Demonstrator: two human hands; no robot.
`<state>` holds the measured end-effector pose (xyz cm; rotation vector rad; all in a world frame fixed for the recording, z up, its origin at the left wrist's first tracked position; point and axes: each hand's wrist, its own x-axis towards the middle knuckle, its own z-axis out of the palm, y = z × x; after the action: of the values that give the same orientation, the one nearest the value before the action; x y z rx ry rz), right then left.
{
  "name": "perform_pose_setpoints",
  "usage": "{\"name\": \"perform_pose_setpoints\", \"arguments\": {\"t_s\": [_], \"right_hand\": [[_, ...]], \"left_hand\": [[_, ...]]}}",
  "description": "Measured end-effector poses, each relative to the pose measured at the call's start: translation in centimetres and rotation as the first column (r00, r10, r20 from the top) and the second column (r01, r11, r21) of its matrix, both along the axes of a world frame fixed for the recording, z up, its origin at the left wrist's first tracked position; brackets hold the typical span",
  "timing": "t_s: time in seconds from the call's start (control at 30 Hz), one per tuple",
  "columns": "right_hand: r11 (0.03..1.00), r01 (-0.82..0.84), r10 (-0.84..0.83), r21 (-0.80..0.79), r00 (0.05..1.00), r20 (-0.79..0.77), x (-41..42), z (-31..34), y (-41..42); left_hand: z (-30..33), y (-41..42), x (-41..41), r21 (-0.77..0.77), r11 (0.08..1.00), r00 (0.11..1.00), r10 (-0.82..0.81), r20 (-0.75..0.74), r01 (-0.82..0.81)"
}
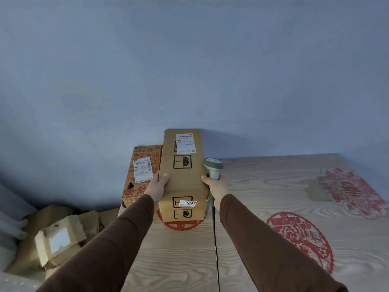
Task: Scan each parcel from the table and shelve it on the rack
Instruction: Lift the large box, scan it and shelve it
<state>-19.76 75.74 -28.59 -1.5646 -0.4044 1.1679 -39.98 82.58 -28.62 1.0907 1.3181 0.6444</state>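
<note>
While both hands clasp it, the parcel seems lifted.

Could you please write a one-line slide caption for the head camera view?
Left hand steadies a tall cardboard parcel on the table while the right hand holds a scanner.

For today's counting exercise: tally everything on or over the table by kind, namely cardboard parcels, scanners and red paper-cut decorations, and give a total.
Cardboard parcels: 2, the tall box held between left hand and right hand, and the red-printed box
Scanners: 1, the scanner
Red paper-cut decorations: 3
Total: 6
</note>
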Motion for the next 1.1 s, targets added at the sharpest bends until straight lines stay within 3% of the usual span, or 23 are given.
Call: {"name": "perform_pose_setpoints", "arguments": {"t_s": [0.27, 0.37, 0.47, 0.6, 0.73, 0.8, 0.97, 1.1], "right_hand": [[0.985, 0.057, -0.043, 0.164, 0.995, -0.090, 5.2, 5.1, -6.3], [0.958, 0.069, -0.059, 0.280, 0.997, -0.045, 8.5, 8.7, -10.9], [0.917, 0.074, -0.085, 0.391, 0.996, 0.011, 11.7, 13.3, -16.5], [0.821, 0.026, -0.100, 0.570, 0.990, 0.098, 15.6, 20.0, -24.1], [0.714, -0.008, -0.144, 0.700, 0.977, 0.158, 18.9, 26.2, -30.6], [0.677, -0.012, -0.171, 0.736, 0.970, 0.173, 20.2, 28.4, -33.0], [0.614, 0.015, -0.183, 0.789, 0.975, 0.124, 21.9, 31.4, -37.5], [0.570, 0.009, -0.152, 0.822, 0.984, 0.095, 21.9, 31.9, -39.1]], "left_hand": [[6.5, -5.6, 5.7, 0.020, 0.998, 0.980, 0.054, 0.193, -0.059], [10.8, -9.8, 8.9, -0.020, 0.984, 0.938, 0.172, 0.300, -0.175], [15.6, -15.3, 12.3, 0.089, 0.970, 0.900, 0.173, 0.400, -0.226], [21.6, -22.6, 16.8, 0.135, 0.941, 0.807, 0.184, 0.562, -0.309], [26.3, -28.1, 20.3, 0.141, 0.922, 0.651, 0.141, 0.746, -0.361], [28.3, -30.2, 21.7, 0.139, 0.941, 0.599, 0.078, 0.797, -0.308], [32.9, -34.9, 23.8, 0.041, 0.999, 0.595, -0.029, 0.803, -0.007], [34.1, -37.4, 23.6, -0.006, 0.975, 0.413, -0.089, 0.906, 0.224]]}}
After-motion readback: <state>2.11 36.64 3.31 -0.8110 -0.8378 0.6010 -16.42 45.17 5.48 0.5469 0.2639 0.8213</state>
